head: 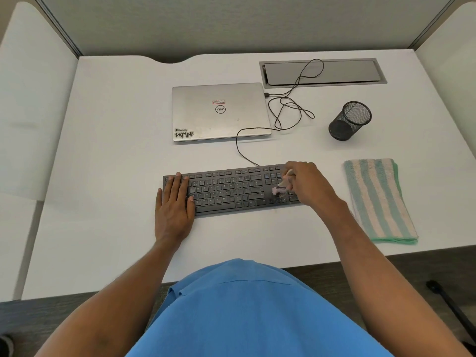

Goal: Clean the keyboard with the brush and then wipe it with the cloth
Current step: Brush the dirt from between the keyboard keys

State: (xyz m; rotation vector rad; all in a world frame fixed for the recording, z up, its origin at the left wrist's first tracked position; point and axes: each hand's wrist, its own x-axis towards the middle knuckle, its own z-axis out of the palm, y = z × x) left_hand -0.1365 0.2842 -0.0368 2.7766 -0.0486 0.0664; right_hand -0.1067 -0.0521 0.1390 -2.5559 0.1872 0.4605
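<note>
A black wired keyboard (226, 190) lies on the white desk (108, 150) in front of me. My left hand (173, 204) rests flat on the keyboard's left end, fingers straight. My right hand (306, 185) is over the keyboard's right end and grips a small brush (282, 185) with a pale handle; its pinkish bristles touch the keys near the arrow cluster. Part of the handle is hidden inside my fingers. A folded striped cloth (378, 199), green and cream, lies on the desk to the right of the keyboard, apart from both hands.
A closed silver laptop (220, 112) sits behind the keyboard, with a looping black cable (286, 109) running to it and to the keyboard. A black mesh pen cup (349, 121) lies tipped at the right rear. A grey cable hatch (322, 72) is set into the desk's back.
</note>
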